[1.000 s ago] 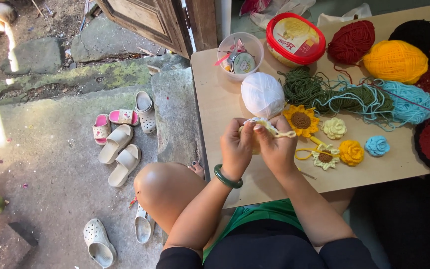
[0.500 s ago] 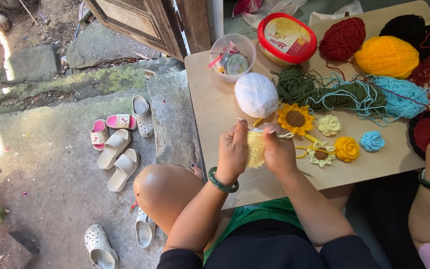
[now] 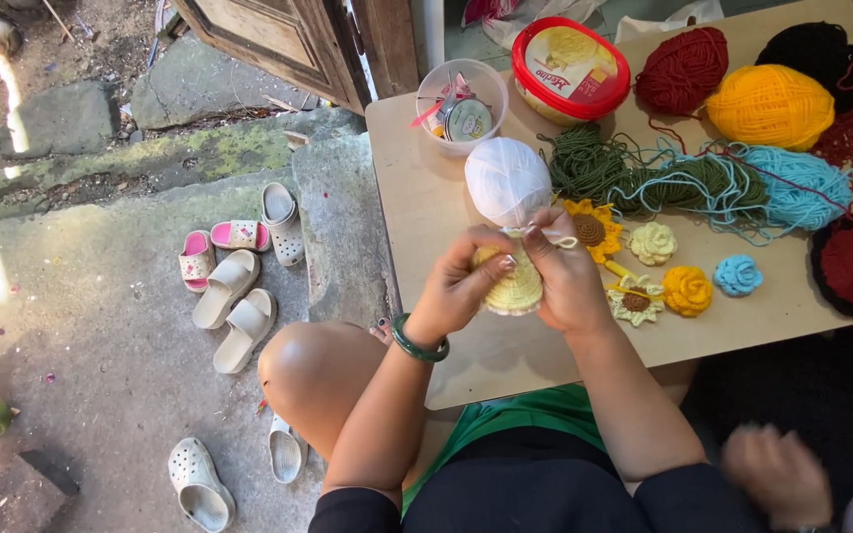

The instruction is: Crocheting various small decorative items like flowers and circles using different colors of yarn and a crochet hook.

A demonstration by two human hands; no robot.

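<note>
At frame centre a pale yellow crochet piece (image 3: 513, 288) is pinched between left hand (image 3: 461, 286) and right hand (image 3: 565, 276), both closed on it, keeping the white yarn ball (image 3: 505, 181) just above for feed.

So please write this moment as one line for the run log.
left hand: holds pale yellow crochet piece | right hand: pinches white yarn strand at its top | white yarn ball: on table, just beyond

Person wears black short sleeves ending at the upper arms, forearms bare. Dark green round bangle (image 3: 419, 342) on the left wrist. Green garment over the lap, one knee bare. Pale polish on the left hand (image 3: 459, 286) fingernails; right hand (image 3: 567, 274) bare, no rings seen.
</note>
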